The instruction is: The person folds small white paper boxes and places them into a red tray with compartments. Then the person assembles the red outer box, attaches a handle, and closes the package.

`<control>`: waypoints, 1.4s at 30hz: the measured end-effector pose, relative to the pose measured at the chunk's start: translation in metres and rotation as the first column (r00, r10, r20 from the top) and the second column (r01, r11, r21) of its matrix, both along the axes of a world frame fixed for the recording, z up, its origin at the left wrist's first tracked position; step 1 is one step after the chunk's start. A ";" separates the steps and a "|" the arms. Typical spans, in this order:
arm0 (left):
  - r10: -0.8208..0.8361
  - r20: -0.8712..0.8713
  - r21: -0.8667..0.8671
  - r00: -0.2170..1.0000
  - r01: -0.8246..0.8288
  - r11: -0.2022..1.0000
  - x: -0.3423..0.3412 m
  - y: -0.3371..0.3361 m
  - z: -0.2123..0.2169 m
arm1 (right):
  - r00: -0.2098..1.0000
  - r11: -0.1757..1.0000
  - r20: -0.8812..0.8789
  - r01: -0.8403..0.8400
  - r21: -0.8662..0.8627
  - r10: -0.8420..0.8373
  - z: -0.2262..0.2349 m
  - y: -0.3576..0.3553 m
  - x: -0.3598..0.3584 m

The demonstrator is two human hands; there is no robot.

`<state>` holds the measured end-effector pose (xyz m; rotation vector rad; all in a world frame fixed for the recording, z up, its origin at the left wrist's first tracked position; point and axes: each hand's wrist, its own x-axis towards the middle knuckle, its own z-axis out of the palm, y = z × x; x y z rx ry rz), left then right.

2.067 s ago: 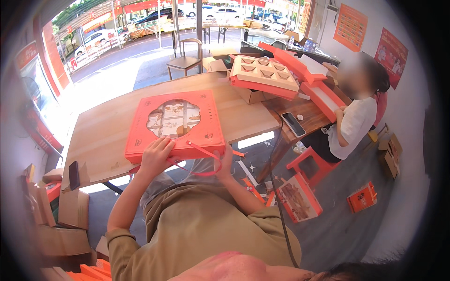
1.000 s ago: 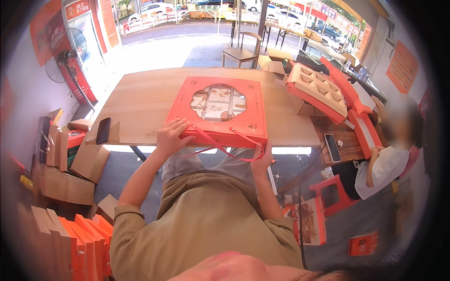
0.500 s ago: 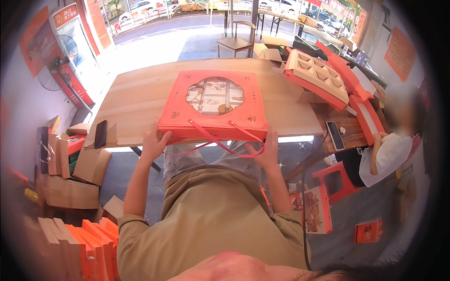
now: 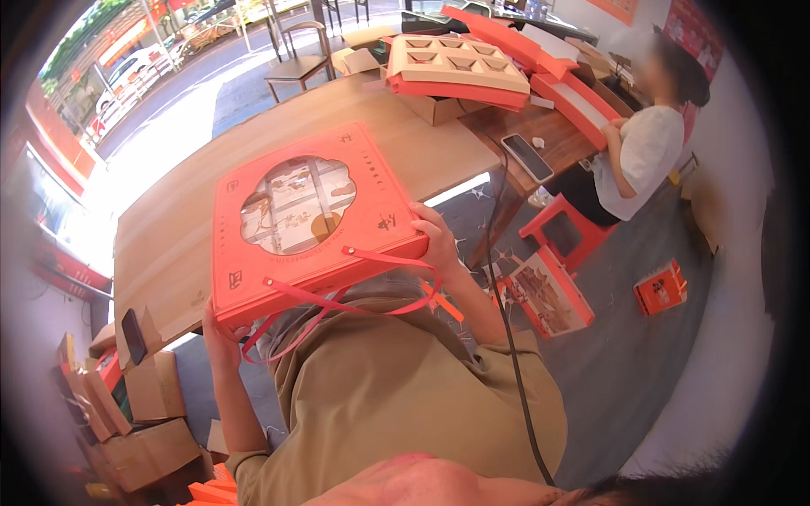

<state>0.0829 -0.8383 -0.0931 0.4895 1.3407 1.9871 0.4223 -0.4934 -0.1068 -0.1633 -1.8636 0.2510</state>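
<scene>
A flat red gift box (image 4: 371, 202) with a scalloped clear window is held between my two hands at its near corners. Through the window, pale packs with a printed pattern show. My left hand (image 4: 221, 339) is closed on the near left corner, its fingers partly hidden by the box. At the near right side, my right hand (image 4: 436, 240) wraps round the edge. Two pink-red ribbon handles (image 4: 316, 295) hang from the near side towards my lap. The near side of the box reaches over the front edge of the wooden table (image 4: 169, 219).
A dark phone (image 4: 133, 337) lies at the table's left corner. Red boxes with a tan compartment tray (image 4: 460, 63) are piled at the far right. Another phone (image 4: 526, 158) lies near a seated person (image 4: 645, 156). Cardboard boxes (image 4: 156, 388) stand lower left. A black cable (image 4: 506, 320) hangs at my right.
The view has swung to the right. The box has come nearer my body and turned, and my right hand now wraps its side more fully.
</scene>
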 end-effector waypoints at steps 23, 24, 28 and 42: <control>-0.616 -0.321 -0.251 0.719 0.563 0.787 0.154 0.097 0.129 | 0.944 0.720 0.324 0.272 -0.638 -0.069 0.082 0.019 0.258; -0.747 -0.231 -0.317 0.624 0.677 0.664 0.163 0.119 0.141 | 0.939 0.644 0.333 0.306 -0.701 -0.083 0.091 0.007 0.259; -0.900 -0.165 -0.457 0.404 0.777 0.433 0.212 0.175 0.141 | 0.706 0.673 0.708 0.516 -0.531 0.017 0.100 -0.033 0.260; -0.913 0.157 -0.622 0.376 0.756 0.204 0.285 0.290 -0.157 | 0.703 0.530 0.711 0.596 -0.604 0.019 -0.076 -0.152 0.204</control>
